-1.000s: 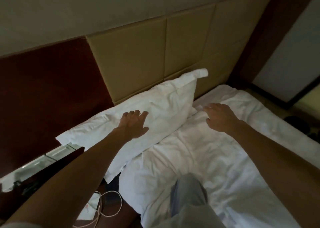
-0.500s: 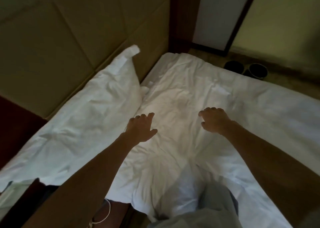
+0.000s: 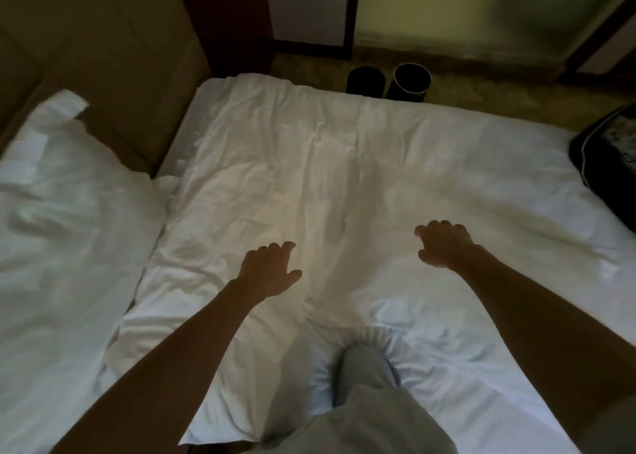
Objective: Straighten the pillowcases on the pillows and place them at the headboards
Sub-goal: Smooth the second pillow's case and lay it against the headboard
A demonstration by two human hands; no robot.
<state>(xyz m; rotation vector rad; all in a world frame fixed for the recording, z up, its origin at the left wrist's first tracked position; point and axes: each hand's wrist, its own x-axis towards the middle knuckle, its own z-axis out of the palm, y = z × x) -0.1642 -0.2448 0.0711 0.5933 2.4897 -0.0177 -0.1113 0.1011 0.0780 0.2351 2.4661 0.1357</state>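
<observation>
Lying at the headboard point(image 3: 120, 40) — a white pillow point(image 3: 69, 219), creased, one corner upturned.

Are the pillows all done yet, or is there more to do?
Partly. One white pillow already lies against the tan headboard, though its case looks wrinkled. Nothing is in hand: the left hand and right hand reach empty over the white bedding. No other pillow shows here, so any others remain to be found, straightened and placed.
</observation>
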